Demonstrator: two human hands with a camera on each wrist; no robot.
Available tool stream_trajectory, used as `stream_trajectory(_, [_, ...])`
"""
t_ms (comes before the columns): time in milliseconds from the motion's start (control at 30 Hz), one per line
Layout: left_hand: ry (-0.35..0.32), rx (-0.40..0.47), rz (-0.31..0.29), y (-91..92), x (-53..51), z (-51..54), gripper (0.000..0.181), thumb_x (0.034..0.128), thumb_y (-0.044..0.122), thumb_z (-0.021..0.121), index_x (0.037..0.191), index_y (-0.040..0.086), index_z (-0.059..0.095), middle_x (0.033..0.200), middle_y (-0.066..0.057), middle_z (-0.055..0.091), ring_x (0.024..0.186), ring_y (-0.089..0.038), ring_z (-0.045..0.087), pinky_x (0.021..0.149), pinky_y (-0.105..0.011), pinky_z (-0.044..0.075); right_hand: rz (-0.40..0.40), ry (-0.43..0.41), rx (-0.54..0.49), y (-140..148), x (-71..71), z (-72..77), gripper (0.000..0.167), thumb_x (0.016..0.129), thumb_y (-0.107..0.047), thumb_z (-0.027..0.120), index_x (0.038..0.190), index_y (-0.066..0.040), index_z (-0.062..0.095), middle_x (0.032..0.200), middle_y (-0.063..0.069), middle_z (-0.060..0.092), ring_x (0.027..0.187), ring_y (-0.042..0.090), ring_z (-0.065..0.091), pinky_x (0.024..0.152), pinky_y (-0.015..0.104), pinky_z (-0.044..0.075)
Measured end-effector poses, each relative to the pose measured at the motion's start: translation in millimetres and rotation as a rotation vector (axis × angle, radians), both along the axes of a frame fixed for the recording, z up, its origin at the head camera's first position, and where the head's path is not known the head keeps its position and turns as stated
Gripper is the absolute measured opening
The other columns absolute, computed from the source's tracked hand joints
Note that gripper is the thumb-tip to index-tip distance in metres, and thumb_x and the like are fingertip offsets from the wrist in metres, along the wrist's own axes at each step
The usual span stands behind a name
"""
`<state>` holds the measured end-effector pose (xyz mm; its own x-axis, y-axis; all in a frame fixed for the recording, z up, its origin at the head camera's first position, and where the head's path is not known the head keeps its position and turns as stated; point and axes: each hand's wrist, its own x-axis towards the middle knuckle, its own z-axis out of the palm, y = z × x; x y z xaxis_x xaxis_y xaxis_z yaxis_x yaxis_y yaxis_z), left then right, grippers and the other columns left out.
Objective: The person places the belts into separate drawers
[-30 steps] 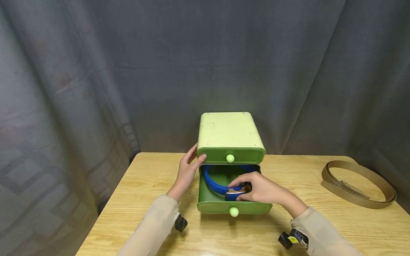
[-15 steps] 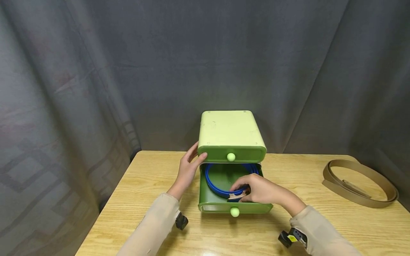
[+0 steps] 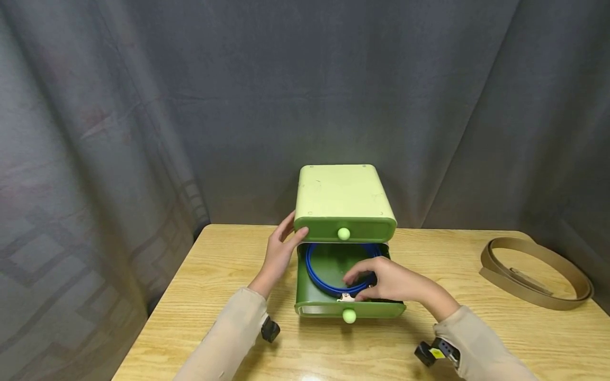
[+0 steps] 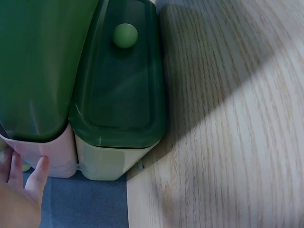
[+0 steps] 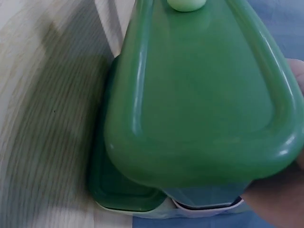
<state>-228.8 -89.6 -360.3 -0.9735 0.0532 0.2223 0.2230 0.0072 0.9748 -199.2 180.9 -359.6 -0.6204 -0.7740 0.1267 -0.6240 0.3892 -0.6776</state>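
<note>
A coiled blue belt (image 3: 321, 285) lies in the pulled-out green drawer (image 3: 307, 308), its metal buckle (image 3: 346, 298) near the drawer's front. Over the belt's near right part is my right hand (image 3: 397, 280), fingers bent and thumb apart, without a visible pinch; whether it touches the belt is unclear. My left hand (image 3: 278, 259) rests against the left side of the pale green cabinet (image 3: 343, 190), thumb at the upper drawer's front corner. In the left wrist view, its fingers (image 4: 38, 176) touch the side wall.
To the right on the wooden table (image 3: 229, 264) lies a coiled tan belt (image 3: 512, 288). Another closed drawer (image 4: 118, 90) shows beneath the pulled-out one in the left wrist view. Behind the table hangs a grey curtain (image 3: 343, 95).
The blue belt's buckle end has settled lower in the drawer, and more of the loop shows. My right fingers have loosened from the buckle and spread slightly. My left hand stays in place.
</note>
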Motion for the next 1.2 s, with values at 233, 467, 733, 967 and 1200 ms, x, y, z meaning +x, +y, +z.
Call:
stream_trajectory(233, [-0.002,-0.009,-0.008,0.5,1.3,0.4,0.062,0.0957,0.020,0.067,0.151,0.010,0.042,0.150,-0.010,0.046,0.138,-0.028,0.041,0.110,-0.044,0.037,-0.107,-0.009,-0.032,9,8.1,1.9,0.033,0.088,-0.019,0.077,0.117,-0.004,0.069,0.110,0.006,0.071,0.100,0.024,0.067,0.085,0.040,0.055])
stream_trajectory(467, [0.001,-0.008,-0.002,0.7,2.2,0.6,0.061,0.0957,0.020,0.067,0.151,0.009,0.042,0.149,-0.011,0.047,0.137,-0.029,0.041,0.110,-0.044,0.037,-0.236,0.089,-0.097,16,25.8,-2.8,0.030,0.094,-0.025,0.070,0.119,-0.009,0.070,0.114,0.001,0.070,0.107,0.013,0.062,0.092,0.046,0.050])
stream_trajectory(733, [0.008,-0.014,-0.004,1.2,0.3,0.7,0.061,0.0959,0.021,0.067,0.151,0.010,0.042,0.149,-0.010,0.047,0.137,-0.028,0.042,0.110,-0.044,0.038,-0.412,0.191,-0.265,23,57.4,-7.2,0.027,0.092,-0.012,0.071,0.118,-0.020,0.071,0.115,-0.007,0.069,0.108,0.010,0.063,0.094,0.024,0.047])
stream_trajectory(967, [0.008,-0.020,-0.013,0.5,1.6,1.2,0.062,0.0967,0.022,0.066,0.152,0.010,0.041,0.150,-0.010,0.046,0.138,-0.029,0.040,0.111,-0.045,0.036,-0.489,0.254,-0.367,23,82.4,-7.1,0.031,0.088,-0.001,0.073,0.115,-0.015,0.072,0.112,-0.003,0.070,0.103,0.009,0.063,0.091,0.017,0.044])
stream_trajectory(1200, [0.013,-0.011,-0.017,1.1,2.3,0.4,0.062,0.0967,0.022,0.066,0.152,0.009,0.040,0.150,-0.011,0.046,0.139,-0.029,0.039,0.112,-0.044,0.035,-0.575,0.281,-0.500,9,108.1,-15.8,0.037,0.083,0.010,0.073,0.114,-0.009,0.071,0.104,0.004,0.071,0.093,0.010,0.063,0.087,0.016,0.046])
